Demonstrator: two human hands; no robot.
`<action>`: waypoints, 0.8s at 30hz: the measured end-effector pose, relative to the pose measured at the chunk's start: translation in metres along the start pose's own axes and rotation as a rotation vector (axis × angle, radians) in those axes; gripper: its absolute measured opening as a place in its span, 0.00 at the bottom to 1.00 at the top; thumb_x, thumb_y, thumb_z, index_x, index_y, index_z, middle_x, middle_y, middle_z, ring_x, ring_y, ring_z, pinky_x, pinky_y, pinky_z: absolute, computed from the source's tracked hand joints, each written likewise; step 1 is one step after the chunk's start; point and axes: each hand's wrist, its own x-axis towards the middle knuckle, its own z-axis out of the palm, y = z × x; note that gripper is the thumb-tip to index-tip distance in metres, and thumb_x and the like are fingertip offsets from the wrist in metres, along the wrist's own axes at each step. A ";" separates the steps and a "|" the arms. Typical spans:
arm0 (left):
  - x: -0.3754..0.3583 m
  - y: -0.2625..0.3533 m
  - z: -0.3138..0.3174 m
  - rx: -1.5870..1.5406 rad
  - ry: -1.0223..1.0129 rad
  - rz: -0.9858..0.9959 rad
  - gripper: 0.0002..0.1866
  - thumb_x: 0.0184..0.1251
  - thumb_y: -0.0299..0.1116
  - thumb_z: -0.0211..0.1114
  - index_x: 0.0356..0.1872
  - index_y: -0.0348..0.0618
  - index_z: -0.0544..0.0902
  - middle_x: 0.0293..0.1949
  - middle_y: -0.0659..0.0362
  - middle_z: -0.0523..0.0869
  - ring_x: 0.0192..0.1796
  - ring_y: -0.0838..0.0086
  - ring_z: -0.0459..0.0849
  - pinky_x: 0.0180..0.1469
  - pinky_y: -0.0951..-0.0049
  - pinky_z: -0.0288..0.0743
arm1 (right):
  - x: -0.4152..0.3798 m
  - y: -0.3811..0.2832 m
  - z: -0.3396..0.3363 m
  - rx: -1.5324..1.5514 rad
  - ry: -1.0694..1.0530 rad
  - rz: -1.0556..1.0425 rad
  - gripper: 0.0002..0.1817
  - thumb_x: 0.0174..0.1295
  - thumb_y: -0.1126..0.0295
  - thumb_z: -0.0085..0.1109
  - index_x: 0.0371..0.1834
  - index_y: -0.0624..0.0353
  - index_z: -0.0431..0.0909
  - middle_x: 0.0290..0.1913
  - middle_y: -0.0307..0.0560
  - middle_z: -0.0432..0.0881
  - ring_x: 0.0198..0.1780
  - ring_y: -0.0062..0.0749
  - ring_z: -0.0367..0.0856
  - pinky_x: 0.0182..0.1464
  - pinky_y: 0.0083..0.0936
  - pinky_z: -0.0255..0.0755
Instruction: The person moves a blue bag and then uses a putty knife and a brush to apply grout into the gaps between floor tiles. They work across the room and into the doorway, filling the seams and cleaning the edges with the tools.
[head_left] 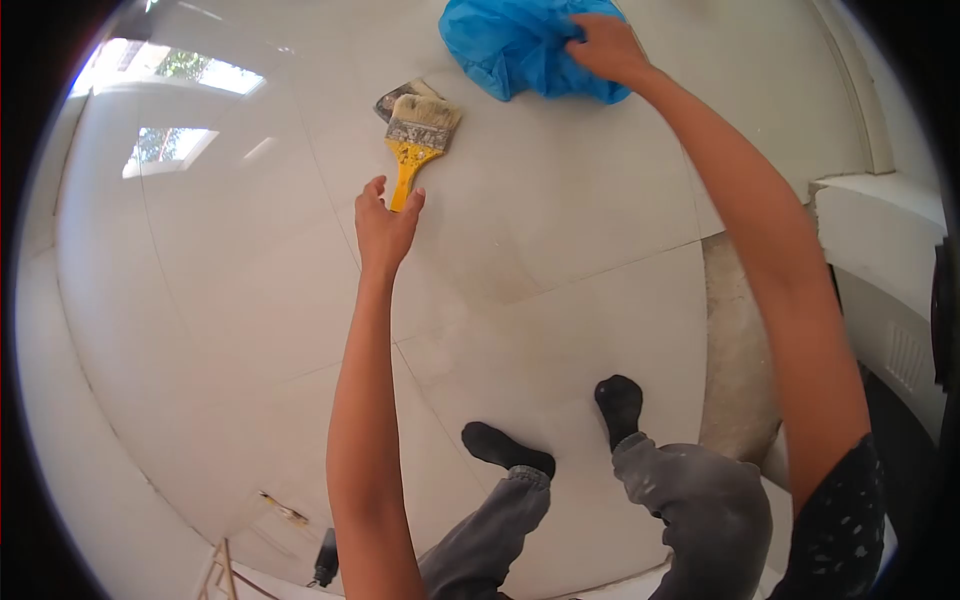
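Observation:
A wide paintbrush [408, 155] with a yellow handle and pale, worn bristles lies on the tiled floor, bristles pointing away from me. Its paint-spattered metal band overlaps a second, greyish brush-like piece [388, 103], mostly hidden beneath. My left hand [388, 225] is at the end of the yellow handle, thumb and fingers apart on either side of it. At the top, my right hand [610, 50] has its fingers closed on a crumpled blue plastic bag [510, 50]. What the bag contains is hidden.
Glossy light tiles [270, 290] cover the floor. My feet in black socks [508, 448] stand below. At lower left are a small yellow-and-dark tool [283, 508], a black object [326, 558] and a wooden frame [217, 572]. A white ledge [885, 215] runs along the right.

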 end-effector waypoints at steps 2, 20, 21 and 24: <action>0.025 0.000 0.010 0.097 0.025 0.080 0.39 0.48 0.47 0.70 0.59 0.36 0.66 0.57 0.45 0.69 0.59 0.56 0.68 0.58 0.61 0.64 | -0.012 0.042 -0.018 0.197 0.065 0.038 0.19 0.53 0.63 0.57 0.44 0.62 0.76 0.36 0.54 0.81 0.37 0.41 0.81 0.40 0.32 0.74; 0.126 0.033 0.034 0.825 -0.225 0.264 0.60 0.26 0.43 0.81 0.67 0.48 0.54 0.58 0.48 0.70 0.61 0.53 0.67 0.60 0.51 0.62 | -0.561 0.250 -0.318 -0.045 0.141 0.900 0.18 0.52 0.74 0.49 0.46 0.70 0.74 0.34 0.44 0.79 0.36 0.23 0.73 0.42 0.21 0.68; 0.127 0.026 0.040 0.823 -0.259 0.285 0.60 0.26 0.43 0.81 0.67 0.48 0.54 0.58 0.48 0.70 0.61 0.53 0.67 0.60 0.51 0.62 | -0.582 0.265 -0.322 -0.114 0.078 1.010 0.18 0.53 0.72 0.50 0.46 0.70 0.74 0.34 0.46 0.79 0.36 0.27 0.75 0.43 0.22 0.68; 0.136 -0.001 0.052 0.682 -0.277 0.230 0.53 0.30 0.45 0.80 0.62 0.40 0.60 0.54 0.46 0.74 0.57 0.54 0.72 0.57 0.56 0.65 | -0.648 0.303 -0.318 -0.266 0.058 1.099 0.20 0.54 0.68 0.54 0.48 0.68 0.73 0.35 0.50 0.80 0.38 0.35 0.77 0.44 0.25 0.69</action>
